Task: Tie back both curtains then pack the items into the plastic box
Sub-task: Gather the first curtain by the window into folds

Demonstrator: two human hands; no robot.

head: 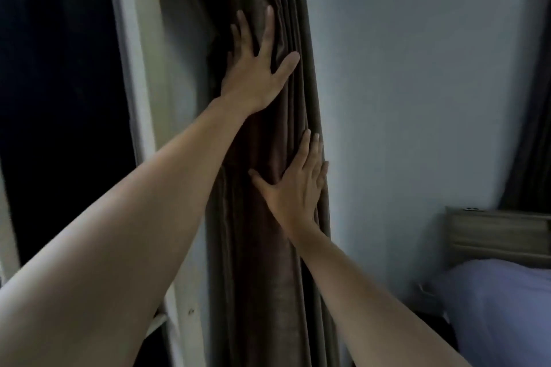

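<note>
Wall [402, 98]: pale, fills the centre right of the frame beside the curtain.
Window [53, 98]: dark glass down the left of the frame, edged by a white window frame [134, 68] that runs from the top to the bottom left.
Curtain [259, 262]: dark brown, gathered into a narrow column of vertical folds in the centre of the frame, hanging between the window frame and the wall; no tie is visible around it.
Bed [501, 301]: lower right corner, with lavender bedding and a wooden headboard [495, 235] above it against the wall.
Left hand [256, 68]: upper centre, arm reaching in from the lower left; palm flat on the curtain's folds, fingers spread wide, thumb out to the right, nothing pinched.
Right hand [295, 188]: centre, lower than the left hand and near the curtain's right edge; palm flat on the fabric, fingers fairly close together and pointing up, thumb out to the left, gripping nothing.
</note>
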